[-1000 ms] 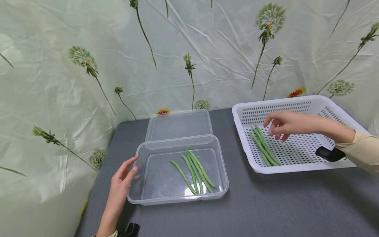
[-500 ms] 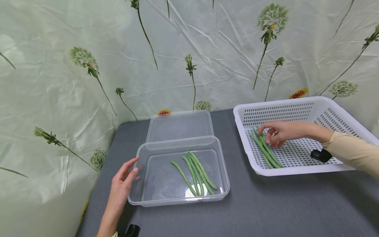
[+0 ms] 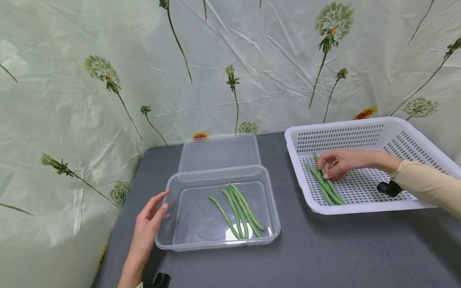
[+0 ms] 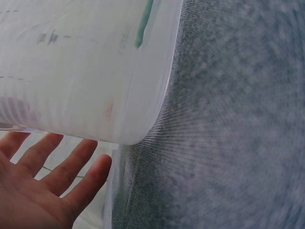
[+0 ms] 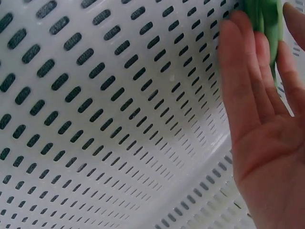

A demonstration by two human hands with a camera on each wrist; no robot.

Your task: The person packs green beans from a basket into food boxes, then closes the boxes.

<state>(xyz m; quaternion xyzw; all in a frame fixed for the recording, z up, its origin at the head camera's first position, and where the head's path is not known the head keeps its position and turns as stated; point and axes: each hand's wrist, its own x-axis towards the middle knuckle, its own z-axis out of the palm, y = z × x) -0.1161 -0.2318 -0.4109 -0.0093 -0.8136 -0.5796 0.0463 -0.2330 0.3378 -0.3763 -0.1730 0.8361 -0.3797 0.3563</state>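
Note:
My left hand has its fingers loosely extended at the left wall of a clear plastic container; in the left wrist view, the fingertips lie at the container's edge. Several green beans rest inside the container, toward its right side. My right hand is down in a white perforated basket, thumb and fingers pinching a green bean at the upper part of a small bunch. Other beans of that bunch lie on the basket floor. In the right wrist view, the fingers partly hide the beans.
A clear flat lid lies behind the container. Grey cloth covers the table. A flower-printed sheet hangs at the back and left. The basket's raised walls surround my right hand.
My right hand has come down and left onto the beans in the basket, and its fingers have closed on one, whose upper end has shifted slightly right. My left hand stays at the container.

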